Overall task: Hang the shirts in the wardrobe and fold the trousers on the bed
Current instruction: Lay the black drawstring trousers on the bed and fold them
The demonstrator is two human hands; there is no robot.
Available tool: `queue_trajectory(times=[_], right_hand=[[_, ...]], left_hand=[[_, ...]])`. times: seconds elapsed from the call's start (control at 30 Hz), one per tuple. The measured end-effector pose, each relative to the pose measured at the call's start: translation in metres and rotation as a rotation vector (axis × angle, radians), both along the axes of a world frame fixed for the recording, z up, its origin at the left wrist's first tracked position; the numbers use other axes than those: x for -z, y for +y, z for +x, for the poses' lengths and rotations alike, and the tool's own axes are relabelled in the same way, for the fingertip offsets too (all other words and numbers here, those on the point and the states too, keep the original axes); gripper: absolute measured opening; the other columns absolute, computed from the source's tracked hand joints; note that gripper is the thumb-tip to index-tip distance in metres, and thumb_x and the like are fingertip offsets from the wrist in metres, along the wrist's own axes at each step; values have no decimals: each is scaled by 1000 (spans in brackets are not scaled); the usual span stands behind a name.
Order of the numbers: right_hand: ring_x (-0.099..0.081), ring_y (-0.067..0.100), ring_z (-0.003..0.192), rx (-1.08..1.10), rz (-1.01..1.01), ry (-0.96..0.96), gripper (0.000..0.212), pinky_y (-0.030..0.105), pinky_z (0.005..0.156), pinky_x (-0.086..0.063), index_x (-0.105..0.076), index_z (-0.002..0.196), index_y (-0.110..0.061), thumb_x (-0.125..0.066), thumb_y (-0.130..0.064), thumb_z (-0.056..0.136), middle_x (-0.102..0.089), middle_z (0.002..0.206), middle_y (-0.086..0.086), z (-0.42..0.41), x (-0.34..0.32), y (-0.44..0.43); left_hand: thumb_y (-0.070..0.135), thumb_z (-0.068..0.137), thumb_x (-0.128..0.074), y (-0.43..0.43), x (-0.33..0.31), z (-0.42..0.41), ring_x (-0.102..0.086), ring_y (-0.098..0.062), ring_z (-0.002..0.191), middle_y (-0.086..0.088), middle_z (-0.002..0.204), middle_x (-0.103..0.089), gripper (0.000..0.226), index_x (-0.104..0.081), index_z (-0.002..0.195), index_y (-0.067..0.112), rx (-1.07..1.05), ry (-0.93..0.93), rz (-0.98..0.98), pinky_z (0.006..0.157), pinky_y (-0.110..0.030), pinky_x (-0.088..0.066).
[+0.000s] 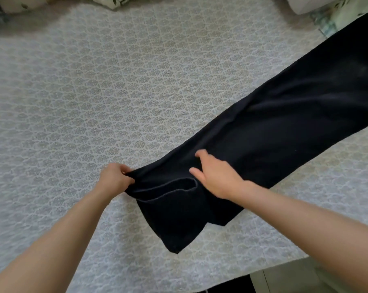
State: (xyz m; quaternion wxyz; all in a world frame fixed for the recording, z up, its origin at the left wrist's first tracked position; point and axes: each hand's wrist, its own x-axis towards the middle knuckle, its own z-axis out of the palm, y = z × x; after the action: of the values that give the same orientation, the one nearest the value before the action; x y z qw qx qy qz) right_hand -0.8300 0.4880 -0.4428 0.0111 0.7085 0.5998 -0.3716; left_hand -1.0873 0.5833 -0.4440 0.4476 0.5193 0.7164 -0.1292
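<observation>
Black trousers [284,123] lie stretched diagonally across the bed [94,92], from the upper right down to the lower middle. My left hand [115,178] grips the trousers' near corner, at an open end of the fabric, fingers curled round the cloth. My right hand [212,176] lies flat on top of the trousers just to the right of that, fingers spread and pressing the fabric down. The open end droops toward the bed's front edge. No shirts or wardrobe are in view.
A grey-white patterned cover spreads over the bed. Leaf-print bedding [107,1] is bunched along the far edge, and a pillow [309,5] sits at the far right corner. The bed's near edge runs along the lower right, with floor [295,280] beyond it.
</observation>
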Motion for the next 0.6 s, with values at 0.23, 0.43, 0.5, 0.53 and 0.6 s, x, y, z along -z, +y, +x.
queue_trajectory(times=[0.23, 0.43, 0.5, 0.53, 0.6], right_hand=[[-62, 26, 93, -169, -90, 39, 72, 41, 72, -47, -34, 131, -26, -32, -80, 83, -58, 110, -2, -53, 4, -58], [-54, 26, 92, -379, 6, 25, 37, 38, 64, -44, -44, 120, -17, -61, -18, 87, -50, 108, 3, -82, 2, -85], [-50, 25, 96, -423, 50, 71, 43, 39, 72, -46, -44, 129, -20, -57, -15, 89, -48, 114, 4, -90, -1, -97], [-49, 24, 98, -466, 52, 106, 44, 39, 76, -46, -44, 132, -21, -56, -18, 90, -49, 117, 4, -93, -3, -103], [-47, 22, 101, -554, -6, 178, 41, 37, 82, -45, -48, 132, -23, -54, -27, 92, -51, 119, 2, -96, -6, -113]], left_hand=[[16, 89, -72, -3, 11, -15, -66, -21, 75, -6, 80, -71, 7, -71, 83, 12, 191, -32, 82, 63, -31, -50], [20, 91, -69, -7, 11, -23, -63, -16, 79, -6, 84, -71, 13, -71, 83, 10, 198, -40, 153, 62, -24, -44], [20, 93, -66, -9, 9, -22, -62, -16, 75, -9, 83, -70, 17, -71, 82, 8, 155, -44, 171, 60, -24, -44], [19, 94, -64, -10, 9, -22, -61, -18, 72, -12, 83, -70, 19, -70, 83, 5, 124, -36, 179, 59, -25, -44], [16, 95, -61, -11, 9, -22, -58, -20, 65, -17, 82, -70, 22, -69, 84, 0, 82, -10, 190, 56, -26, -43]])
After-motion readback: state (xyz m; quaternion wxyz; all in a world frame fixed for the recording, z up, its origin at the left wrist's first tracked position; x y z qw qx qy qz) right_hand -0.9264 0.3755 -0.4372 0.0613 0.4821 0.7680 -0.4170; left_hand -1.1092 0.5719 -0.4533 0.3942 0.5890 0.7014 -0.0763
